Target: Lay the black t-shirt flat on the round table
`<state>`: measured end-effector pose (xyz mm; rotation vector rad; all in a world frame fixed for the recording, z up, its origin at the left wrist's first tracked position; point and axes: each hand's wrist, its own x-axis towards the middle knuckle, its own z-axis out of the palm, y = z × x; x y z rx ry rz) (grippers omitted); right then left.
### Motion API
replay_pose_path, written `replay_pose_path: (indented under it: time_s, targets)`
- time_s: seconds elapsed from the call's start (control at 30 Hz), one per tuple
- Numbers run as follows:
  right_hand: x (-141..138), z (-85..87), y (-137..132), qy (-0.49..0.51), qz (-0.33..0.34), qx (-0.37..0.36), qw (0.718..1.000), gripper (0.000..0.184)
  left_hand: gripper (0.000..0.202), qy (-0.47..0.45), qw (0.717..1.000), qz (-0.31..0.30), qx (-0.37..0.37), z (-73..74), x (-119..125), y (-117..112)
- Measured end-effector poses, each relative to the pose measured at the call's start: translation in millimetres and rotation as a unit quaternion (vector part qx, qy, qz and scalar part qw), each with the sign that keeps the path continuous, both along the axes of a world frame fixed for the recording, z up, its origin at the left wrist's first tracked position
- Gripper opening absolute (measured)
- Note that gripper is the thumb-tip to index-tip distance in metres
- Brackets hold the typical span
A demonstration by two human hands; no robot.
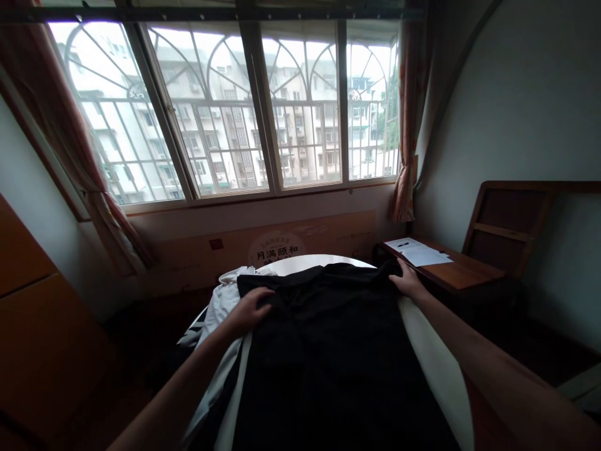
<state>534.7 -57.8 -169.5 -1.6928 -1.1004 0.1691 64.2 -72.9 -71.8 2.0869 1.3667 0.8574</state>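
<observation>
A black garment (323, 351) lies spread over a round white tabletop (439, 363), its far end gathered in small folds. The kind of garment is hard to make out in the dim light. At its left edge, my left hand (251, 311) rests on the cloth with thumb and fingers apart. My right hand (407, 280) has its fingers closed on the far right corner of the black garment. White cloth (220, 307) is bunched beside the garment on the left and hangs over the table's edge.
To the right stands a low wooden table (474, 270) with white papers (422, 252) and a pen on it. Behind it is a wooden chair back (509, 216). A printed cardboard panel (323, 235) leans below the barred window. An orange-brown cabinet (32, 338) is at the left.
</observation>
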Motion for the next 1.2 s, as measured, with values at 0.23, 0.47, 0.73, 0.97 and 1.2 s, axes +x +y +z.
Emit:
replay_pose_path:
  time_s: [0.23,0.47,0.73,0.97,1.2]
  targets:
    - [-54,14.7,-151,-0.051,0.374,-0.073,0.923,0.044,0.079,0.154,0.954,-0.233,-0.113,-44.1,-8,-137]
    - [-78,-39.8,-257,-0.107,0.418,-0.310,0.847,0.056,0.034,0.218,0.969,-0.075,-0.087,-87.5,-20,-146]
    - [-82,-31.8,-272,-0.130,0.279,-0.132,0.942,0.047,0.051,0.264,0.958,-0.102,-0.035,-63.3,-26,-162]
    - [-76,-2.9,-275,-0.080,0.163,-0.015,0.983,0.025,0.020,0.228,0.972,0.056,0.016,-59.2,-31,-169]
    - [-53,36.0,-283,0.013,0.073,0.051,0.996,0.037,0.020,-0.050,0.933,0.328,0.139,-25.0,-83,-193]
